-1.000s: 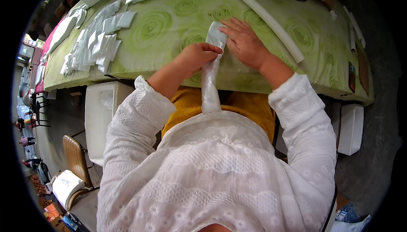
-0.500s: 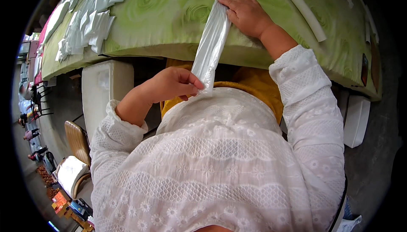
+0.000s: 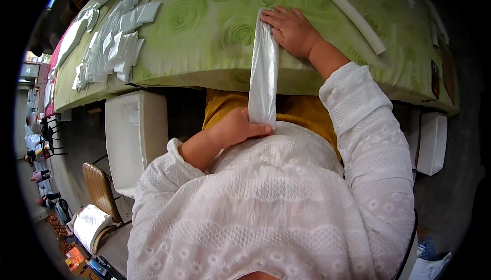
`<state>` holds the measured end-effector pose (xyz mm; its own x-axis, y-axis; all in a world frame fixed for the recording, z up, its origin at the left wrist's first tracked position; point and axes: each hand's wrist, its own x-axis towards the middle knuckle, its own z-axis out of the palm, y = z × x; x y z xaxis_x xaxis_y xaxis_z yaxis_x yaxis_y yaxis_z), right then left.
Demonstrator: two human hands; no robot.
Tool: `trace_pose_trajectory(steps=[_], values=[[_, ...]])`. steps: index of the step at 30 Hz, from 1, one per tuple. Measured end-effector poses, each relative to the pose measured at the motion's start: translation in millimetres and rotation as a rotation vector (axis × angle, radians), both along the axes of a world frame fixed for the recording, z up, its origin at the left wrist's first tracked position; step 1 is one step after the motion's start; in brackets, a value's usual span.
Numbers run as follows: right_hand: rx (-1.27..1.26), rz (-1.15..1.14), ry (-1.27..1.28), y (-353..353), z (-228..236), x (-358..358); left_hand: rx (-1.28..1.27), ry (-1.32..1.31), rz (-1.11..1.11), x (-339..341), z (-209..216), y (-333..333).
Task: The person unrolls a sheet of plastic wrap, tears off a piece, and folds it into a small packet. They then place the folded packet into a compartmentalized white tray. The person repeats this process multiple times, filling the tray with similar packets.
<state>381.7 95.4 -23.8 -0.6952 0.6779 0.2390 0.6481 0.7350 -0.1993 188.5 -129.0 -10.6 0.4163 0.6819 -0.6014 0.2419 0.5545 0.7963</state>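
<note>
A long, narrow strip of folded clear plastic film (image 3: pixel 264 70) runs from the green tabletop down over the table's near edge to my body. Its lower end is pinched in my left hand (image 3: pixel 238 128), thumb across the front and fingers behind, partly hidden. My right hand (image 3: pixel 294 30) lies palm down on the table, fingers stretched out, with the fingertips resting on the strip's far end. The strip looks fairly flat and straight, with lengthwise creases.
Folded plastic packets (image 3: pixel 120 47) lie in overlapping rows on the left of the green floral tablecloth (image 3: pixel 199 39). A white tube (image 3: pixel 348 11) lies at the far right. Below the table edge stand a white foam box (image 3: pixel 120 142) on the left and another white box (image 3: pixel 432 144) on the right.
My left hand has moved right and closer to my body, its thumb now across the strip. The strip hangs straighter and flatter. My right hand stays at the far end.
</note>
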Motion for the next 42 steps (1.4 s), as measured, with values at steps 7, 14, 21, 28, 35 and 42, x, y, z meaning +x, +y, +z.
trace_pose_trajectory(steps=[7,14,21,28,35,42], values=[[0.122,-0.018,0.469,-14.6,11.5,11.5,0.425,0.454,-0.141,-56.5,72.8,17.9],[-1.216,-0.402,1.205,-181.9,11.6,16.1,1.45,0.606,-0.161,-17.9,45.2,112.8],[-1.519,-0.342,0.981,-192.4,-15.5,-6.9,1.15,1.088,-0.26,57.7,4.1,158.4],[-1.279,-0.441,0.962,-183.3,-28.9,26.1,1.152,1.136,-0.172,84.5,1.3,192.5],[-1.371,-0.372,0.832,-208.7,-15.3,45.4,1.108,1.191,-0.117,99.2,2.0,188.9],[-1.323,-0.31,0.824,-211.6,-18.1,49.5,1.046,1.121,-0.097,105.6,17.5,183.0]])
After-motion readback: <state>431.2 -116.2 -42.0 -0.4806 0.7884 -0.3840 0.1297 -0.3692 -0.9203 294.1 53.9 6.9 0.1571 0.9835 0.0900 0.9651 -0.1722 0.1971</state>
